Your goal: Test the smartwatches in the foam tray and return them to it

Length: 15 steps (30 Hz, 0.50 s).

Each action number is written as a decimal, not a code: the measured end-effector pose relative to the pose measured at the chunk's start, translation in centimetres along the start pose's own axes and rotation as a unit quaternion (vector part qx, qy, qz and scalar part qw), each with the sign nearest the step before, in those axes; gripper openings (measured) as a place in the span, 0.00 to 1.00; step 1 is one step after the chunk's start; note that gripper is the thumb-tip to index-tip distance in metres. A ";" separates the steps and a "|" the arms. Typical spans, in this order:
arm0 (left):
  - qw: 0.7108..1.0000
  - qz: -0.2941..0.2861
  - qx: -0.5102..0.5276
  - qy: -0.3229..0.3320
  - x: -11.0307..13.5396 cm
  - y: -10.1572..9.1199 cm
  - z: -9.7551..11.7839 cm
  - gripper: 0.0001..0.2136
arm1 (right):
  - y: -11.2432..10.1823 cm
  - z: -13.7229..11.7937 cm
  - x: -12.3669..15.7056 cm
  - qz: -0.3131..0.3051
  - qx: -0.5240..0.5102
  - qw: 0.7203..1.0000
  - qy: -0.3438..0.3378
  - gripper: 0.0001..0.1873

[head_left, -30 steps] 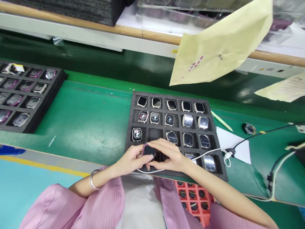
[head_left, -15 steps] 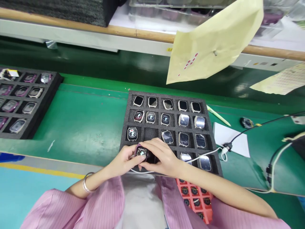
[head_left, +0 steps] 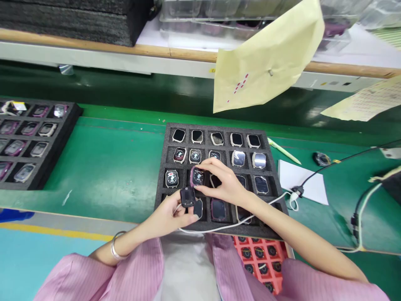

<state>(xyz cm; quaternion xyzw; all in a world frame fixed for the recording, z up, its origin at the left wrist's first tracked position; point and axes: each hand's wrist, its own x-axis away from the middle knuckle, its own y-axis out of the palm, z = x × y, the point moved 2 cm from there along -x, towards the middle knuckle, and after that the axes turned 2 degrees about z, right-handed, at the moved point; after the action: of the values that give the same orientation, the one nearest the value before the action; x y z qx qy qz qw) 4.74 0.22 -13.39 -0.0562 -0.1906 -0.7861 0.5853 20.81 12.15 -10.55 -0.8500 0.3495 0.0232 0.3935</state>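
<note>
My right hand pinches a purple-framed smartwatch with a lit screen, over the second compartment of the third row in the black foam tray. Between the fingers of my left hand is a small black square charger on a white cable, just below the watch and apart from it. Pale-framed watches, several with lit dials, sit in the compartments around. A dark-screened purple watch lies in the front row. My right hand partly covers some watches in the second and third rows.
Another foam tray of watch cases stands at the left. To the right lie a green pen, white paper, cable connectors and a dark round-edged part. A red tray sits below the table edge. Yellow paper hangs from the shelf.
The purple watch has moved away from my left hand, up to the third-row compartment in my right hand. The black charger now shows bare in my left hand.
</note>
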 end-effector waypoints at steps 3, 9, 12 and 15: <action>1.000 0.013 -0.023 0.002 -0.1 0.5 0.6 0.09 | 0.7 0.5 0.0 -0.069 0.098 0.993 0.013 0.21; 0.998 -0.059 -0.016 0.008 -0.3 2.2 1.4 0.12 | -2.2 -0.8 1.4 -0.162 0.214 0.963 -0.013 0.17; 0.997 -0.077 0.000 0.005 -1.1 2.9 1.1 0.12 | -4.5 -0.2 2.2 -0.191 0.248 0.950 0.010 0.17; 0.997 -0.067 0.032 -0.018 -2.2 3.4 0.3 0.14 | -5.2 0.6 2.6 -0.220 0.277 0.935 0.022 0.27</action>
<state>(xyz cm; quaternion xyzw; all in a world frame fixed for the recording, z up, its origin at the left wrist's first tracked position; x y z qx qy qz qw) 8.63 1.50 -13.02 -0.0386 -0.2296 -0.8157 0.5295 26.10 13.39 -8.39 -0.7633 0.1553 -0.1806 0.6005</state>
